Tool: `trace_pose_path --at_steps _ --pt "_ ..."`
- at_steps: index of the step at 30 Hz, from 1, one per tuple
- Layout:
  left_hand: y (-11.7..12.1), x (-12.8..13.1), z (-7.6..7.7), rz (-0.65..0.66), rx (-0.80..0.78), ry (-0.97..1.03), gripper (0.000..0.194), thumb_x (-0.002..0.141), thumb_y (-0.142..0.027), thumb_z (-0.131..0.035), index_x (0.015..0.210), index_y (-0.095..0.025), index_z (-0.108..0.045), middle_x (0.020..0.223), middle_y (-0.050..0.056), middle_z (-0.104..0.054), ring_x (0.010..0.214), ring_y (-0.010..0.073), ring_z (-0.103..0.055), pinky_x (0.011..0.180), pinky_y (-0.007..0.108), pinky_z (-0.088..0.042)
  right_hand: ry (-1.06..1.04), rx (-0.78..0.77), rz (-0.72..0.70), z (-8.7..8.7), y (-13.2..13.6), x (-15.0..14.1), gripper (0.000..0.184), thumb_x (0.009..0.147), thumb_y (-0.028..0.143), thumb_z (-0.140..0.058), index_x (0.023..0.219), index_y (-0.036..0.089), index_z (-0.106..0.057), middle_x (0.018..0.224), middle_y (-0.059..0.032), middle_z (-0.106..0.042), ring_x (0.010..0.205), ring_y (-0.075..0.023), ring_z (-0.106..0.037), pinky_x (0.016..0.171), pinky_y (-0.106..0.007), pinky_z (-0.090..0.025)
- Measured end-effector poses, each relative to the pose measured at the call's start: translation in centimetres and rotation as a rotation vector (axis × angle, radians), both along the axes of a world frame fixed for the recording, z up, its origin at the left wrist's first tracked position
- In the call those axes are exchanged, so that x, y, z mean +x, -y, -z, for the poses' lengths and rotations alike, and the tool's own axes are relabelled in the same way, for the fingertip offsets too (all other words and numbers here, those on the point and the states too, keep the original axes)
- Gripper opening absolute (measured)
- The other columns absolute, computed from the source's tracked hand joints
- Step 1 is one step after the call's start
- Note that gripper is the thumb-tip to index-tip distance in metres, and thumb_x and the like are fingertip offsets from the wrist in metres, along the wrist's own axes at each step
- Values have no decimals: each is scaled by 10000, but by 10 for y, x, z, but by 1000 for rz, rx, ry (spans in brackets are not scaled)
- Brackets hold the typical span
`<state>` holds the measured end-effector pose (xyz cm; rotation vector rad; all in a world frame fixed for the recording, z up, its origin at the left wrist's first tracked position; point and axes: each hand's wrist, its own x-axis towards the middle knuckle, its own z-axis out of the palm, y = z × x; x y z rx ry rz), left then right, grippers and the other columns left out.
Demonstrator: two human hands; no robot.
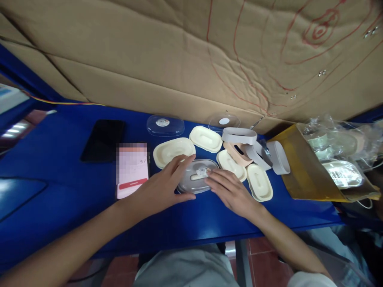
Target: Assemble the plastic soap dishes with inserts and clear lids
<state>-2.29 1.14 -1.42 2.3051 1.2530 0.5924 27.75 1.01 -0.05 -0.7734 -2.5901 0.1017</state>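
My left hand (163,187) covers the near-left edge of the clear-lidded container (198,175), and I cannot read its small label. The phone screen (132,169) is blurred into blocks. The plastic bag (341,155) runs off the right edge, its contents indistinct. Both my forearms are cut off at the bottom.

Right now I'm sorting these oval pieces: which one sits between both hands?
The clear-lidded oval container with a small label: left hand and right hand rest on it; the cream ovals lie untouched.

Packing wkshop: cardboard (167,52), bagged parts (338,155).
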Motion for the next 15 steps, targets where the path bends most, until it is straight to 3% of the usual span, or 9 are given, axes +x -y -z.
trace_pose_path --at_steps 4,7,10,12,15 --pt "-3 -7 1 119 4 -18 1090 930 -447 -854 1753 -325 -148 1726 188 -406 1578 400 -477 1209 594 -527 41 -25 -66 7 -1 0 517 1104 80 -552 1610 188 -538 1566 -97 -670 1586 -228 -501 1321 -520 -460" --pt "-5 -10 1 135 -13 11 975 940 -357 -836 1720 -316 -253 1688 165 -451 1515 355 -556 1178 539 -566 95 -50 -106 5 1 3 603 1082 -8 -466 1648 199 -481 1611 -97 -630 1599 -186 -478 1357 -530 -391" --pt "-6 -8 1 147 -15 62 845 935 -330 -836 1647 -341 -382 1602 131 -514 1414 324 -640 1129 506 -606 97 -86 -64 3 2 5 500 1086 76 -562 1561 229 -587 1635 -109 -604 1648 -251 -399 1359 -636 -323" --pt "-7 -7 1 159 -10 92 830 927 -316 -844 1630 -357 -405 1587 125 -515 1392 320 -652 1116 505 -616 45 -128 -15 3 2 5 374 1077 202 -671 1449 241 -675 1669 -131 -560 1686 -312 -307 1330 -671 -354" --pt "-7 -4 0 173 -36 102 832 931 -281 -830 1636 -346 -393 1633 138 -469 1404 319 -638 1112 497 -620 -17 -155 -11 6 1 3 304 1071 225 -690 1375 213 -703 1669 -170 -539 1703 -329 -252 1287 -598 -462"
